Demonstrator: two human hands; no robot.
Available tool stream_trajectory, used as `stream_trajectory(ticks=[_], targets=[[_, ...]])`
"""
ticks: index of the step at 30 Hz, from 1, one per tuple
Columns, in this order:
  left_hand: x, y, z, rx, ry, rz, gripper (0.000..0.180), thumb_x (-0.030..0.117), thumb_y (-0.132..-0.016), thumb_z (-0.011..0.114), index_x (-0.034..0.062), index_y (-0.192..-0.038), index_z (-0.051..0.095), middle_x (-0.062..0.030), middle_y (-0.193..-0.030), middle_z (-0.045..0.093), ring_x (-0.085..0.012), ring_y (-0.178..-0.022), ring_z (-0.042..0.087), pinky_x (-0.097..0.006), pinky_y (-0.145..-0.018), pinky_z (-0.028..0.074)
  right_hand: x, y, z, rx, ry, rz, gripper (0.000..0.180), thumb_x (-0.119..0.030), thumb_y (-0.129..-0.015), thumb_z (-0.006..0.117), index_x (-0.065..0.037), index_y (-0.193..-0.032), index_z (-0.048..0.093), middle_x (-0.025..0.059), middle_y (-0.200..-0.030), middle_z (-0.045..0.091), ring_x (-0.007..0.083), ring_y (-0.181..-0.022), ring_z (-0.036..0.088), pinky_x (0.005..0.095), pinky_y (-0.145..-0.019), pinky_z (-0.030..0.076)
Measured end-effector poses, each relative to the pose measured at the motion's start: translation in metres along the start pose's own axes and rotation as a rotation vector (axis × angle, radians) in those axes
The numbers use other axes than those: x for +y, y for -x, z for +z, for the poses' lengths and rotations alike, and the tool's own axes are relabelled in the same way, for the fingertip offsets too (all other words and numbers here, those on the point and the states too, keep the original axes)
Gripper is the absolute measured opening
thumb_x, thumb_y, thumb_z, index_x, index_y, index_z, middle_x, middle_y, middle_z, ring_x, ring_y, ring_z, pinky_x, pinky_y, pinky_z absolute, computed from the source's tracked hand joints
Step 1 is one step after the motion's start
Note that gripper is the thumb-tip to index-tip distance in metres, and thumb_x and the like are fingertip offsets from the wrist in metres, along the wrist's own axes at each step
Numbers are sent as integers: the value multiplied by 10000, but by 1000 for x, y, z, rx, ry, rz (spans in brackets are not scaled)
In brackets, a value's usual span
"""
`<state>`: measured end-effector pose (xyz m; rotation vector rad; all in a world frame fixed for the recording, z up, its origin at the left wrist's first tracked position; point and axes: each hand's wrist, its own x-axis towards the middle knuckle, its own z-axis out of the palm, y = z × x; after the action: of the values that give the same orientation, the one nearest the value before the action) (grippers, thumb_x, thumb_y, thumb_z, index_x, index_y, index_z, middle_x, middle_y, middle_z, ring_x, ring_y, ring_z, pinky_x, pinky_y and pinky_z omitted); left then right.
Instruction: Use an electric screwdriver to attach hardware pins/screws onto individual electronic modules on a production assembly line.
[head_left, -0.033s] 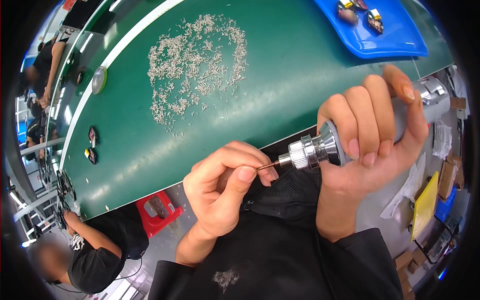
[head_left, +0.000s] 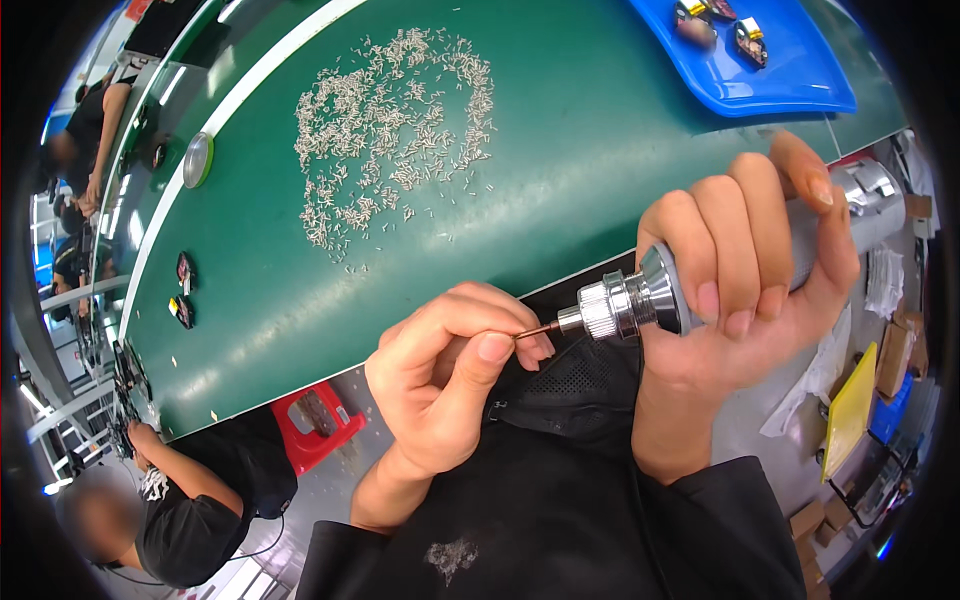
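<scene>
My right hand (head_left: pixel 735 280) is wrapped round the body of an electric screwdriver (head_left: pixel 675 285), a grey tool with a silver knurled collar that points left. A thin coppery bit (head_left: pixel 540 331) sticks out of its nose. At the bit's far end, the thumb and index finger of my left hand (head_left: pixel 445 375) are pinched together. Whether a small part sits between those fingertips is hidden. Both hands are in front of my black clothing, just off the near edge of the green table (head_left: pixel 560 180). Beyond them, many tiny silver screws or pins (head_left: pixel 385 130) lie scattered on the table.
A blue tray (head_left: pixel 740 95) at the far right holds several small dark parts. Two similar parts (head_left: pixel 183 290) and a round dish (head_left: pixel 198 160) lie leftward. A co-worker (head_left: pixel 190 500) sits at lower left near a red stool (head_left: pixel 315 425). A yellow-topped cart (head_left: pixel 850 410) stands right.
My right hand and the electric screwdriver have shifted very slightly to the right. My left hand keeps its pinch at the bit's end.
</scene>
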<state>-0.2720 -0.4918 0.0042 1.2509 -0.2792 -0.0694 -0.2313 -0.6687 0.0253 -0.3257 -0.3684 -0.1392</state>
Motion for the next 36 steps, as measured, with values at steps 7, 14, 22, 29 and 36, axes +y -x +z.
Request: stream_trajectory(ticks=[7, 14, 22, 29, 36], targets=[[-10, -6, 4, 40, -573, 223, 29, -86, -813, 586, -65, -800, 572, -143, -718, 628, -207, -598, 588, -276, -550, 470, -1, 0, -6, -51, 129, -4, 217, -217, -953, 397, -37, -967, 518, -16, -516, 384, 108, -413, 384, 264, -495, 376], [6, -25, -22, -14, -723, 281, 213, 56, -921, 476, -117, -970, 590, -189, -880, 636, -238, -736, 613, -282, -585, 491, 7, -9, -11, 66, 95, -24, 193, -207, -954, 415, -39, -957, 511, -22, -520, 379, 92, -415, 369, 257, -494, 365], [67, -119, -218, 577, -1327, 219, 276, 88, -933, 523, -23, -1180, 572, -135, -1031, 659, -182, -914, 628, -279, -734, 500, 7, -7, -39, 397, 85, -116, 119, -153, -959, 412, -48, -903, 418, -15, -512, 331, 76, -394, 305, 233, -438, 330], [85, -187, -417, 824, -1882, -123, 611, 206, -748, 673, -33, -1267, 456, -281, -1166, 527, -419, -1085, 510, -450, -949, 407, 8, -7, -43, 308, 138, -47, 122, -156, -955, 411, -54, -890, 390, 3, -502, 330, 86, -370, 299, 251, -409, 335], [74, -189, -483, 681, -1801, 33, 304, 36, -785, 612, -33, -1080, 632, -223, -1042, 625, -406, -975, 560, -458, -886, 430, 7, -7, -45, 354, 113, -6, 146, -181, -939, 430, -69, -867, 370, 13, -495, 346, 109, -361, 333, 273, -395, 367]])
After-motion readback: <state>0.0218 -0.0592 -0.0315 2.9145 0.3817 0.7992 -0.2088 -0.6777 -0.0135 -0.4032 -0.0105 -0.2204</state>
